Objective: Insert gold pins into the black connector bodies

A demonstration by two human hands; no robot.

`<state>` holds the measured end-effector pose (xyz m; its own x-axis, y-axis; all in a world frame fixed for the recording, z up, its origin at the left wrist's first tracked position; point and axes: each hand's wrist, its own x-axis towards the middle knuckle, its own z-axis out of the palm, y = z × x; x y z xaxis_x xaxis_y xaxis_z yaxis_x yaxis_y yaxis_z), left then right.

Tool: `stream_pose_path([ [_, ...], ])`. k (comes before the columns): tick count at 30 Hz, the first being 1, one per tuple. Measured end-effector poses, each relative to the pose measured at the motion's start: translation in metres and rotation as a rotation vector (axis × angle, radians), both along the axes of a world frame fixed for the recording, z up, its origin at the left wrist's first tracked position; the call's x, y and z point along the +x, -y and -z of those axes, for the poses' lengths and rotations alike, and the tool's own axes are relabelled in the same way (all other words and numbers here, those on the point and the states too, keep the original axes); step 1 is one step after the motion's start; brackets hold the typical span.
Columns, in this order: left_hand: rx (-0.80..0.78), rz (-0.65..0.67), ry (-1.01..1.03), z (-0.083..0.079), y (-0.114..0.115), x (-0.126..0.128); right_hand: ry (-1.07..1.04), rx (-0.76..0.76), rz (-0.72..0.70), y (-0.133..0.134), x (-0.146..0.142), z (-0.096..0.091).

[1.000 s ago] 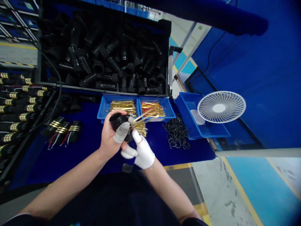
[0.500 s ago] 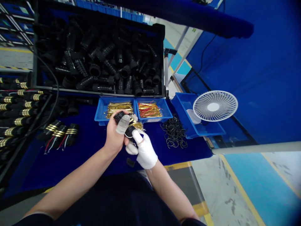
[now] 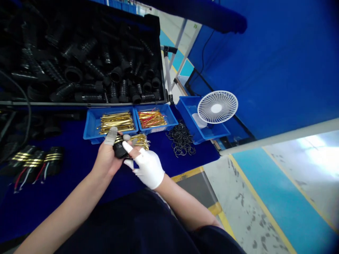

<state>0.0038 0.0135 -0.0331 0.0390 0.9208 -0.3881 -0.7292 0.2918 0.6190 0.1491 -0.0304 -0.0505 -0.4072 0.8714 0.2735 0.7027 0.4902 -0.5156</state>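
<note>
The left hand (image 3: 106, 157) curls round a black ribbed connector (image 3: 119, 148) just below a blue parts tray (image 3: 91, 127), gold-tipped wires (image 3: 140, 141) splaying from it, while the gloved right hand (image 3: 147, 169) stays spread, so wire fitting seems in hand and the next move calls for a careful right-hand pinch.

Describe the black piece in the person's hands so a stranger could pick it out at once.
Find the crate heaped with ribbed black parts, then the blue trays of gold wires just below it. In front of those trays, the left hand and white-gloved right hand meet. The short black cylinder in the left hand is the piece: the only black part held.
</note>
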Motion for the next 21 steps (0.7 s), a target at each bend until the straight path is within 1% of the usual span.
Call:
stream_pose_path([
  [1, -0.014, 0.021, 0.042, 0.002, -0.001, -0.005, 0.004, -0.003, 0.013, -0.004, 0.015, 0.002],
  [2, -0.030, 0.035, 0.087, 0.003, -0.002, -0.010, 0.021, -0.010, 0.058, -0.009, 0.031, 0.004],
  [4, -0.062, 0.064, 0.158, 0.003, -0.002, -0.017, 0.121, -0.046, 0.258, -0.022, 0.066, 0.009],
  [6, -0.089, 0.098, 0.171, 0.000, 0.000, -0.019, 0.321, -0.124, 0.426, -0.035, 0.096, 0.014],
  [7, -0.098, 0.116, 0.158, -0.002, 0.002, -0.018, 0.408, -0.164, 0.482, -0.040, 0.107, 0.016],
  [9, -0.118, 0.195, 0.140, -0.007, 0.008, -0.014, 0.515, -0.217, 0.527, -0.047, 0.118, 0.021],
  [11, -0.143, 0.299, 0.146, -0.009, 0.013, -0.008, 0.518, -0.215, 0.502, -0.048, 0.121, 0.024],
  [13, -0.160, 0.349, 0.139, -0.008, 0.017, -0.002, 0.427, -0.133, 0.488, -0.047, 0.121, 0.026],
  [14, -0.165, 0.337, 0.130, -0.006, 0.019, 0.000, 0.349, -0.061, 0.502, -0.047, 0.121, 0.027],
  [16, -0.177, 0.302, 0.119, -0.003, 0.021, 0.004, 0.149, 0.119, 0.567, -0.049, 0.124, 0.025],
  [18, -0.200, 0.320, 0.133, 0.000, 0.022, 0.006, -0.026, 0.282, 0.640, -0.053, 0.130, 0.023],
  [20, -0.201, 0.351, 0.144, 0.001, 0.023, 0.007, -0.113, 0.385, 0.690, -0.057, 0.136, 0.021],
  [21, -0.193, 0.351, 0.142, 0.001, 0.023, 0.007, -0.108, 0.402, 0.707, -0.058, 0.140, 0.020],
])
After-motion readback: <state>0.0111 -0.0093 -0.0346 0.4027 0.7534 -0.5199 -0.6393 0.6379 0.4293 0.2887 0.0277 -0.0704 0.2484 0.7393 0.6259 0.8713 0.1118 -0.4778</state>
